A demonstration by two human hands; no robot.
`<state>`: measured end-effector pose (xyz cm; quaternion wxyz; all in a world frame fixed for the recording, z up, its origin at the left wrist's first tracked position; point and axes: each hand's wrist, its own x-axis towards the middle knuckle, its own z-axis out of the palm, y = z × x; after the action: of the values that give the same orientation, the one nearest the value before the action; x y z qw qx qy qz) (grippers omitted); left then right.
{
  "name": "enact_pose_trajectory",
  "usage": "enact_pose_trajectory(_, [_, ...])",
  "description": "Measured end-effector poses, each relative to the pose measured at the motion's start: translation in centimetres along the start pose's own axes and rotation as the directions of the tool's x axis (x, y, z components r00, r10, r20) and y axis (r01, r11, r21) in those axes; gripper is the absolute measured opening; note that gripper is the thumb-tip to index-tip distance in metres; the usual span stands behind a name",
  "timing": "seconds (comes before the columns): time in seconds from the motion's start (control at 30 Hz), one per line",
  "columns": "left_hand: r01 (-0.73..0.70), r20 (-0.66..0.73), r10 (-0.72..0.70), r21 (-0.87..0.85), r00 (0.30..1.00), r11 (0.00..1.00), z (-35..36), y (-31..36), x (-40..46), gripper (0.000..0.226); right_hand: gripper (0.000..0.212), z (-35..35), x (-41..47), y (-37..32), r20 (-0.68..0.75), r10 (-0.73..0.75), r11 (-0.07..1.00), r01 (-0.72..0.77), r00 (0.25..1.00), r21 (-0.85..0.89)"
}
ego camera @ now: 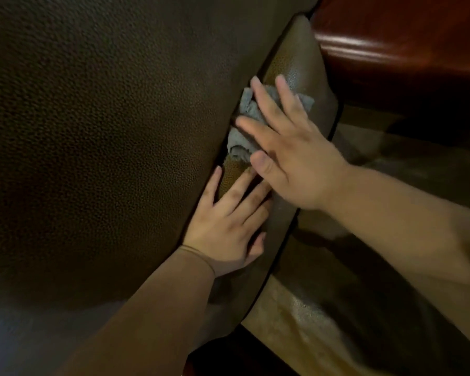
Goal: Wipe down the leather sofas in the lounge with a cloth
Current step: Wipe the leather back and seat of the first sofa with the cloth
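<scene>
- The big brown leather cushion (98,137) fills most of the view; its edges are cut off.
- The right hand (291,158), fingers spread flat, presses the grey cloth (248,115) onto the narrow leather panel (291,63) beside the seam.
- The left hand (228,226) lies open, holding the gap apart.
- The cloth could bunch and slip into the crevice (it is already crumpled); how deep it sits is hidden.

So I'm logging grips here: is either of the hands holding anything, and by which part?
Right hand presses flat on the grey cloth's middle, not gripping. Left hand holds nothing.
</scene>
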<state>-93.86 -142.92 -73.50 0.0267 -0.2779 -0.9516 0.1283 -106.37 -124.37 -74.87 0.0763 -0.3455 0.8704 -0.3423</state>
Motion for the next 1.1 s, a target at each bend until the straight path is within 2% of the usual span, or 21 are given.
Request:
enact_pose_trajectory(0.07, [0.007,-0.005,-0.007,0.008,1.0,1.0,0.1,0.0,0.1,0.061,0.072,1.1,-1.1,-1.9,-0.036,0.044,0.995,-0.041,0.998,0.09])
enact_pose_trajectory(0.13, [0.029,0.021,-0.03,0.044,0.999,0.999,0.2,0.1,0.1,0.073,0.075,2.5,-3.5,-4.0,-0.016,-0.011,0.987,0.013,1.0,0.159])
enact_pose_trajectory(0.17, [0.03,0.025,-0.032,0.054,0.999,0.998,0.2,0.2,0.1,0.071,0.077,2.7,-4.4,-4.4,0.013,-0.044,0.986,0.041,0.999,0.164])
enact_pose_trajectory(0.27, [0.003,0.007,-0.003,0.02,1.0,1.0,0.2,0.1,0.1,0.058,0.076,1.2,-3.8,-2.1,0.078,-0.108,0.994,0.107,0.991,0.014])
enact_pose_trajectory(0.33, [-0.003,0.015,0.003,-0.005,1.0,1.0,0.0,0.0,0.1,0.057,0.069,-0.2,-1.7,0.1,0.01,-0.004,0.998,0.004,1.0,-0.067])
enact_pose_trajectory(0.4, [-0.003,0.042,0.003,0.011,0.999,1.0,-0.2,0.0,0.2,0.06,0.064,-1.5,0.5,1.9,-0.113,0.185,0.982,-0.18,0.976,0.057])
enact_pose_trajectory(0.43, [-0.003,0.047,0.002,0.015,0.999,1.0,-0.2,0.0,0.2,0.062,0.062,-1.8,1.1,2.2,-0.13,0.268,0.957,-0.249,0.954,0.148])
enact_pose_trajectory(0.5, [0.002,0.035,-0.002,0.0,0.999,1.0,-0.2,0.0,0.2,0.063,0.063,-1.1,0.9,1.3,-0.071,0.323,0.919,-0.295,0.944,0.262])
enact_pose_trajectory(0.6, [0.002,-0.013,-0.002,-0.011,1.0,1.0,0.1,0.0,0.0,0.062,0.07,2.2,-2.7,-1.5,-0.006,0.118,0.971,-0.114,0.993,0.209])
enact_pose_trajectory(0.67, [-0.001,-0.006,0.001,0.008,1.0,1.0,0.2,0.0,0.0,0.062,0.07,3.5,-3.9,-0.6,-0.012,0.048,0.985,-0.045,0.999,0.165])
enact_pose_trajectory(0.77, [0.007,0.036,-0.007,0.021,0.999,1.0,0.0,0.0,0.0,0.063,0.07,3.2,-1.2,3.0,-0.131,0.175,0.972,-0.15,0.976,0.183])
enact_pose_trajectory(0.87, [0.0,0.037,-0.001,0.019,0.999,1.0,-0.1,0.1,0.2,0.064,0.073,4.5,0.1,3.3,-0.222,0.355,0.912,-0.284,0.908,0.297])
enact_pose_trajectory(0.97, [0.006,0.025,-0.006,-0.002,1.0,1.0,-0.1,0.1,0.2,0.065,0.075,8.0,-4.0,-0.2,-0.126,0.462,0.818,-0.367,0.878,0.442])
enact_pose_trajectory(1.1, [0.02,0.034,-0.022,0.056,0.999,0.998,0.0,0.1,0.3,0.066,0.077,12.9,-13.4,-4.5,0.174,0.376,0.736,-0.408,0.91,0.54])
